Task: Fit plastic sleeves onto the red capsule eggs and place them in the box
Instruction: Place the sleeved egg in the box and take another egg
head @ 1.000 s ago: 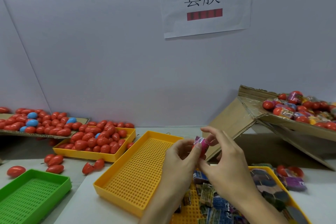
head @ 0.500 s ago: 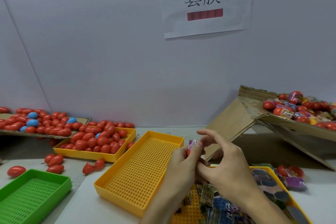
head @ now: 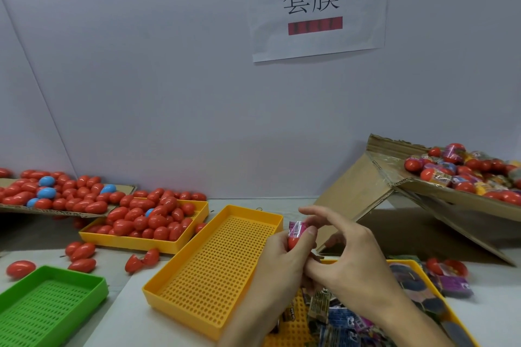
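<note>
Both hands met at lower centre of the frame. Left hand (head: 284, 255) gripped a red capsule egg (head: 293, 242), thumb pressed across it, with a pink sleeve (head: 297, 227) on its upper end. Right hand (head: 349, 256) touched the egg's underside with curled fingers; whether it pinched anything I could not tell. Compared with half a second earlier, more sleeve and egg showed above the thumb. An empty yellow tray (head: 214, 267) lay just left; the cardboard box (head: 439, 191) of sleeved eggs sat at the right edge.

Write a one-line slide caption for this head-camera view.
Left hand grips a red capsule egg while the right hand works a pink sleeve onto it.
</note>
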Available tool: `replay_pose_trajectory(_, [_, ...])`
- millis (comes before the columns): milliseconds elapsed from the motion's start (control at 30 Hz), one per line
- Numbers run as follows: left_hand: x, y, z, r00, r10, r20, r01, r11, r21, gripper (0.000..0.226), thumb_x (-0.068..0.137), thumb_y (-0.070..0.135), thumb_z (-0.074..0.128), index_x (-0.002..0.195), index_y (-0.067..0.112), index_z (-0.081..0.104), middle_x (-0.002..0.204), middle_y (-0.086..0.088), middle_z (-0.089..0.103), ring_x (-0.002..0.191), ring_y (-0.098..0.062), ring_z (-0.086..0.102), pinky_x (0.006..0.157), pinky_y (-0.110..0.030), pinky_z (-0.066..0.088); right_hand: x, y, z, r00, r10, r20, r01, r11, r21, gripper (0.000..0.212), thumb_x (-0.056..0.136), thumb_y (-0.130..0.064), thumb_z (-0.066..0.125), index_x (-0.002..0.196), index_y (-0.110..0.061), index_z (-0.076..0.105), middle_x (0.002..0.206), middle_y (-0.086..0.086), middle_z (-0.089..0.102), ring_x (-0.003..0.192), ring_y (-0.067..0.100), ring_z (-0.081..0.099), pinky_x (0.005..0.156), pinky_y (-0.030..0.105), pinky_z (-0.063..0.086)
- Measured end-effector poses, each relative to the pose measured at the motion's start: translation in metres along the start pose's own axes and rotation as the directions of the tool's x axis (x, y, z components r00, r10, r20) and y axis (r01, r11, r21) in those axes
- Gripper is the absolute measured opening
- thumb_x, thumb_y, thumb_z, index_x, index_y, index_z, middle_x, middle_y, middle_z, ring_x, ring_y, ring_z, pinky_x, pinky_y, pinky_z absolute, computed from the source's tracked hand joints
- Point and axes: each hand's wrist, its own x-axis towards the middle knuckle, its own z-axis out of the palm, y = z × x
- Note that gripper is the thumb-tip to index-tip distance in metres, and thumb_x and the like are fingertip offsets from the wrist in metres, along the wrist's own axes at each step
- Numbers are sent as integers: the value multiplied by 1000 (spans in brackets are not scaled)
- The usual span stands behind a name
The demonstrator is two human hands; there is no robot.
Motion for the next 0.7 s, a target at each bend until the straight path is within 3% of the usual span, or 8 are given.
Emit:
replay_pose_trajectory(200, [-1,-1,-2,1000,-15,6,15,999,48,31,99,35,57,73,16,59,50,-4,56,44,-21,56,41,-26,45,0,1,-2,1000,10,25,-10,1000,15,71,71,-23,83,121,-60,49,112,-33,59,96,9,62,75,32,60])
replay_pose_trajectory(367, [-2,0,-3,998,-38,51,35,998,57,44,100,37,55,58,33,67,46,-5,55,39,-21,54,38,-24,42,1,2,-4,999,23,37,-24,999,47,77,70,-18,82,130,-53,49,110,-28,62,96,12,65,78,35,59])
replay_pose_trajectory(533, [-1,2,0,998,-68,-7,67,993,-92,26,93,34,66,83,10,65,56,-5,61,47,-21,58,44,-28,49,1,2,-3,1000,18,8,-19,998,66,69,72,-29,80,126,-59,48,112,-30,62,100,7,63,79,32,60])
replay_pose_trajectory(700, [-1,1,3,996,-75,52,83,984,-158,24,96,28,63,81,9,64,61,-5,61,50,-18,58,46,-27,49,0,4,-2,1000,28,9,-28,997,66,73,74,-26,80,131,-58,48,114,-27,61,100,11,62,79,33,60])
